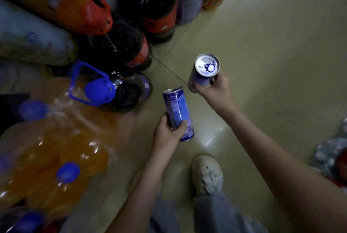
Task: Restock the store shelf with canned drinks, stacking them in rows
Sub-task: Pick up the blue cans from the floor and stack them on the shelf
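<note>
- Blue and silver, two slim canned drinks are up in the air. One can point(178, 114) lies tilted in the left hand point(168, 133), label facing up, fingers and thumb wrapped round its lower half.
- The other can point(206, 67) shows its silver top and pull tab to the camera. The right hand point(214, 87) grips it round the body, a little farther out.
- The two are near each other but apart, both held above the beige tiled floor point(272, 54); neither stands on anything.
- The step in hand looks like carrying a pair of cans to the shelf. No shelf shows in this view, so how full the rows are cannot be told.
- The next move calls for turning to the shelf, bringing the tilted can upright, and setting each one down flush with its row, probably one hand at a time.
- Round about: a pale shoe point(207, 174) sits below the hands and wrapped orange drink bottles point(56, 157) with blue caps lie at the left. Dark cola bottles point(120, 45) stand behind those, and a blurred silvery pack point(330, 154) at the right edge is possibly the supply of cans.
</note>
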A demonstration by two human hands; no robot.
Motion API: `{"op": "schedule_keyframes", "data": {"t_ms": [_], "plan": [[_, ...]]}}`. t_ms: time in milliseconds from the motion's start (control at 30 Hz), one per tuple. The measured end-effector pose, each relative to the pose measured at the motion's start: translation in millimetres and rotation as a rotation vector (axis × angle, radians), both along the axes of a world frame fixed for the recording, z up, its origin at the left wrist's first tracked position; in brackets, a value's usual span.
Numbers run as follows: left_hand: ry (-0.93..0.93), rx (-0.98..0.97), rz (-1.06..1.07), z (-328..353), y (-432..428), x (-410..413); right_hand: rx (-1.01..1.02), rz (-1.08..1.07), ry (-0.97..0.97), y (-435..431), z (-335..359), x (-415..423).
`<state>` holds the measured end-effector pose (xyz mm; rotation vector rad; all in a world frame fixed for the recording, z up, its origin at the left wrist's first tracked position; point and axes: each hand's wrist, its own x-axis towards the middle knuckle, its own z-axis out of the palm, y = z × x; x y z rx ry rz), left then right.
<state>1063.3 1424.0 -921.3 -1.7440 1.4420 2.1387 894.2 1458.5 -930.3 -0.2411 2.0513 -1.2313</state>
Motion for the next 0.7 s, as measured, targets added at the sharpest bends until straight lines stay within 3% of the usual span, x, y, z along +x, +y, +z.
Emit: {"op": "schedule_keyframes", "data": {"t_ms": [133,333,533,700], "plan": [[0.006,0.027,-0.024,119,12,-12,0.058,-0.043,-0.092,38,127,2],[0.086,-0.037,-0.094,326,-11,-25,0.068,0.063,-0.168,53,348,-1],[0.222,-0.132,-0.147,527,-45,-16,-0.099,0.250,-0.101,35,549,9],[0.325,-0.277,-0.088,657,-62,20,-0.290,0.347,-0.033,7,673,32]]}}
